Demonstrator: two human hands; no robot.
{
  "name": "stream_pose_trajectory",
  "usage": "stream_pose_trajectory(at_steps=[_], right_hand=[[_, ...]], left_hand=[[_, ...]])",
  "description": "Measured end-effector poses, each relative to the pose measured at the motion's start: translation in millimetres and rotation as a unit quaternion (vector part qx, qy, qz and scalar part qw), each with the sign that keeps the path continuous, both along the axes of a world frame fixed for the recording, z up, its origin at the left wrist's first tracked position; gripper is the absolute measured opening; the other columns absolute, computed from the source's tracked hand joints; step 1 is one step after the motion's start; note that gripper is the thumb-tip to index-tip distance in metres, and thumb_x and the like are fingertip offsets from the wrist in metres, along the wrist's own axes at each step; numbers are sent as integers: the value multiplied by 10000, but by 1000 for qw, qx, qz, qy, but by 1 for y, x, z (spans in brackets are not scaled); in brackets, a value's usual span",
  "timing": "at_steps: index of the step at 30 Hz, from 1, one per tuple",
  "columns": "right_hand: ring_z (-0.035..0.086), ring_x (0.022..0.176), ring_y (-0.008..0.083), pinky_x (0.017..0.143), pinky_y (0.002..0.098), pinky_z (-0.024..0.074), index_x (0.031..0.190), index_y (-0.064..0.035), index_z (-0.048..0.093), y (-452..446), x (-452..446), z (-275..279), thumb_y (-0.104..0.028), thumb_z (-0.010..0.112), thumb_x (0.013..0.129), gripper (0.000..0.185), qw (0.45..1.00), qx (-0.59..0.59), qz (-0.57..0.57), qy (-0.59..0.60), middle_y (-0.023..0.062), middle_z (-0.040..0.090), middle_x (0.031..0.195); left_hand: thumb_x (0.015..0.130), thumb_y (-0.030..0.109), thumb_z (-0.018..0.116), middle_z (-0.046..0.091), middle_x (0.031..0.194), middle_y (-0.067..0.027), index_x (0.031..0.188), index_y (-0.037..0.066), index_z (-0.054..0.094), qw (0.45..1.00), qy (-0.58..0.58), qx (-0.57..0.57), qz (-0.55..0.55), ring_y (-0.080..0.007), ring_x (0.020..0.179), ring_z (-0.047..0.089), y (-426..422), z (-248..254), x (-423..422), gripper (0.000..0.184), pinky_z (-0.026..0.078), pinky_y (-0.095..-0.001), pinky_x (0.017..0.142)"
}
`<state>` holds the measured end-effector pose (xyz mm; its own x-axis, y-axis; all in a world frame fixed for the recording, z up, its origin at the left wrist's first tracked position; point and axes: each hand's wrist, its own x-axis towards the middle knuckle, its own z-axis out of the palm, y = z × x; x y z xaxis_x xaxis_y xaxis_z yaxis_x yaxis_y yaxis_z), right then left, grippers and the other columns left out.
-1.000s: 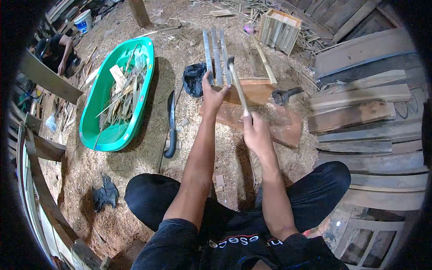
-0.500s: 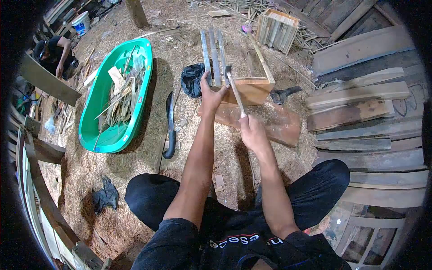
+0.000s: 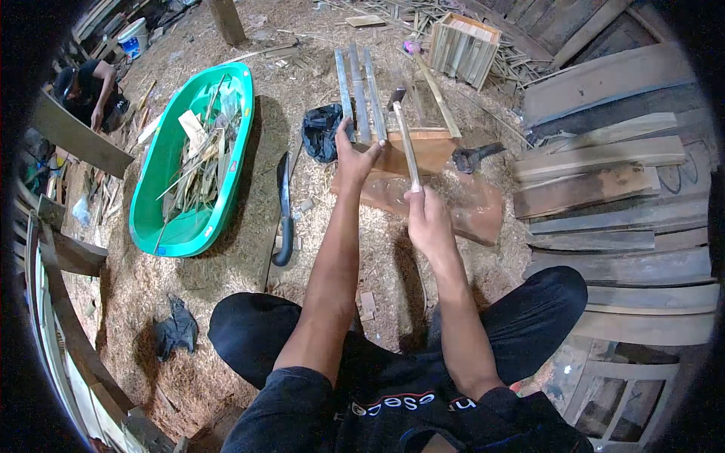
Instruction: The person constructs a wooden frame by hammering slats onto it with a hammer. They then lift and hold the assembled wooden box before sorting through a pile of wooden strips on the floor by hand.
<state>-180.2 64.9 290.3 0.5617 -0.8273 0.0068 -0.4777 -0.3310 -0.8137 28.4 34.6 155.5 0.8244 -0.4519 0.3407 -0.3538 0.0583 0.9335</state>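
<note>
head view: the right hand [image 3: 432,219] is closed around the handle of one hammer [image 3: 407,143], head raised above one wooden box [image 3: 424,155]. the left hand [image 3: 355,160] is spread wide, thumb and finger at the near ends of three grey slats [image 3: 359,94] on the box. containers: one green tub [image 3: 139,226] holds many wood scraps [image 3: 198,162]; one black bag [image 3: 321,134] lies beside the slats, contents not discernible. one knife [image 3: 285,208] lies between tub and left forearm
</note>
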Motion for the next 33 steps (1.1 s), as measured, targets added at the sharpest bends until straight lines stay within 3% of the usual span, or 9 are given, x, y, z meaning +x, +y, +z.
stream_pose_trajectory(at_steps=[5, 8, 12, 13, 16, 24, 28, 32, 33], right_hand=[[621, 897, 499, 795, 543, 481, 1046, 52, 600, -3, 3, -4, -336, 410, 1023, 433, 995, -17, 22, 95, 316, 644, 888], [626, 876, 496, 764, 548, 486, 1066, 57, 591, 4, 8, 30, -326, 391, 1031, 434, 1000, 4, 18, -13, 317, 642, 874], [615, 802, 497, 689, 539, 473, 1025, 61, 569, -8, 4, -19, -292, 393, 1038, 395, 988, -133, 57, 61, 301, 621, 797], [615, 804, 502, 699, 542, 475, 998, 64, 585, -11, -2, -10, -271, 412, 1028, 379, 988, 102, 25, 115, 312, 621, 798], [619, 831, 497, 714, 543, 481, 990, 68, 598, -10, -5, -6, -264, 409, 1023, 383, 999, -42, 13, 23, 318, 628, 834], [626, 832, 493, 745, 542, 484, 1013, 49, 598, -6, -1, 11, -317, 400, 1028, 416, 996, -14, 40, 79, 309, 637, 846], [637, 839, 484, 695, 530, 490, 1078, 45, 582, 0, 5, 26, -324, 403, 1028, 413, 997, -33, 29, -67, 300, 646, 860], [662, 774, 355, 705, 455, 496, 994, 18, 621, -15, -10, -30, -313, 414, 1029, 392, 994, -33, 54, 91, 212, 654, 805], [655, 846, 416, 756, 479, 490, 988, 20, 624, -10, -10, -23, -298, 423, 1015, 377, 996, -30, 44, 72, 242, 663, 856]], left_hand=[[658, 196, 895, 467, 1345, -185, 1388, 7, 384, 999, -31, 4, 21, -308, 1266, 449, -2, -3, 2, 910, 348, -395, 1087], [653, 201, 894, 461, 1346, -194, 1391, 7, 385, 999, -27, 5, 16, -323, 1265, 451, 2, 1, -3, 918, 353, -404, 1086], [637, 207, 899, 450, 1350, -207, 1400, 20, 382, 999, -31, 1, 21, -353, 1255, 454, 0, 3, -3, 940, 363, -423, 1082], [635, 205, 900, 450, 1350, -206, 1400, 21, 382, 999, -33, 3, 23, -352, 1255, 454, 0, 3, -3, 942, 363, -423, 1081], [625, 189, 904, 454, 1351, -202, 1399, 22, 385, 1000, -20, 1, 21, -346, 1265, 447, -1, 0, -2, 946, 357, -418, 1089], [628, 165, 896, 464, 1338, -200, 1385, 18, 398, 999, -31, -9, 20, -347, 1264, 448, -3, 2, 0, 918, 354, -417, 1089], [653, 211, 896, 475, 1334, -189, 1381, 5, 393, 1000, -29, -3, 11, -311, 1269, 447, 1, 2, -2, 908, 338, -392, 1091], [619, 169, 906, 465, 1332, -193, 1381, 22, 403, 1000, -14, -9, 24, -337, 1263, 450, -1, 6, -3, 925, 356, -414, 1094], [620, 183, 908, 461, 1340, -198, 1384, 23, 401, 1000, -15, -9, 18, -342, 1264, 449, -2, 6, -2, 931, 353, -417, 1097]])
